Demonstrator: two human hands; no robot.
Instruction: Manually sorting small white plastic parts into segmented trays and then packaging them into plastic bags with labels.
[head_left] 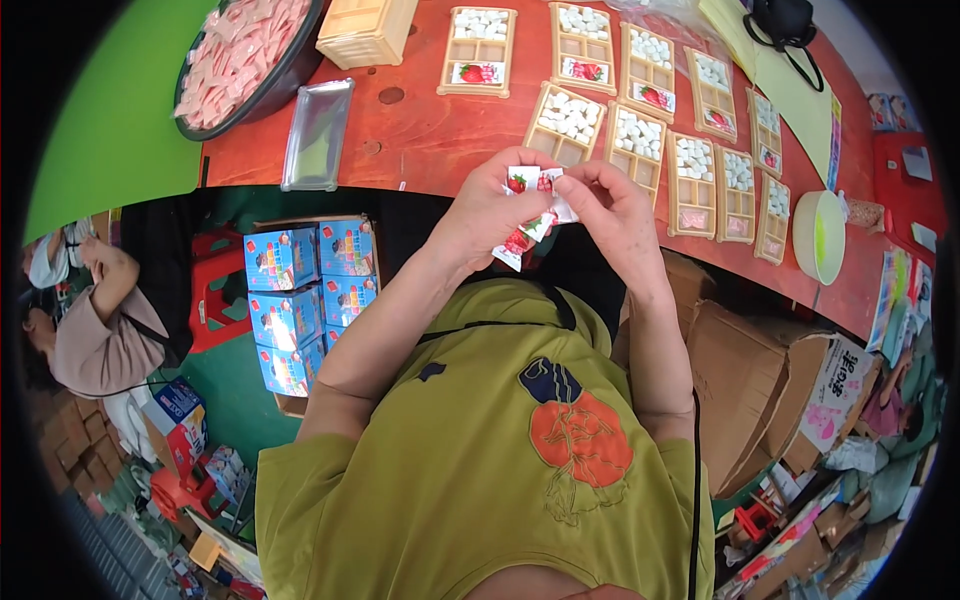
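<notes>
Left hand (486, 213) grips strawberry-printed packets (517, 242) — blue boxes (284, 318) bear printed lettering.

Large dark characters stand on a white carton panel (836, 395), below and right of the right hand (620, 222). Small lettering marks the stacked blue boxes (283, 262), below and left of the left hand (488, 208); farther that way, white lettering shows on a blue-and-red carton (177, 418). Any print on the held strawberry sachets (518, 179) is too small to read.

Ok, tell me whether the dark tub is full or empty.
Full, as far as shows: pink packets heap across the dark tub, hiding its bottom.
</notes>
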